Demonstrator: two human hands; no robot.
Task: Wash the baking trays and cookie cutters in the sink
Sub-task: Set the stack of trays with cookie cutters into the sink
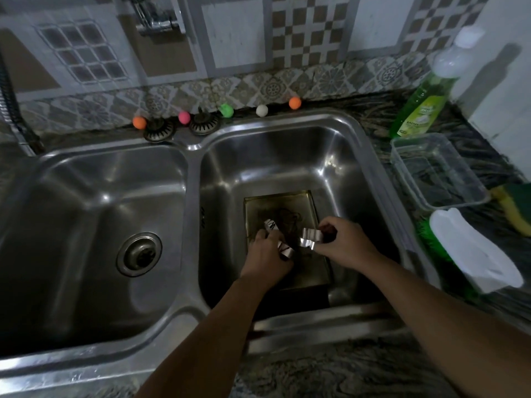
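A dark rectangular baking tray (304, 205) lies on the bottom of the right sink basin (287, 156). Both hands are low in that basin, over the tray. My left hand (265, 254) holds shiny metal cookie cutters (286, 249), with bright edges showing at its fingertips and beside its thumb. My right hand (344, 244) pinches another shiny metal cookie cutter (309, 238) between thumb and fingers. The near part of the tray is hidden under my hands and forearms.
The left basin (94, 225) has an open drain (139, 254). Two strainer plugs (201, 124) and small coloured balls (139, 122) sit on the back ledge. On the right counter stand a green dish-soap bottle (422, 104), a clear plastic container (436, 170), a sponge (514, 208) and a green brush (459, 254).
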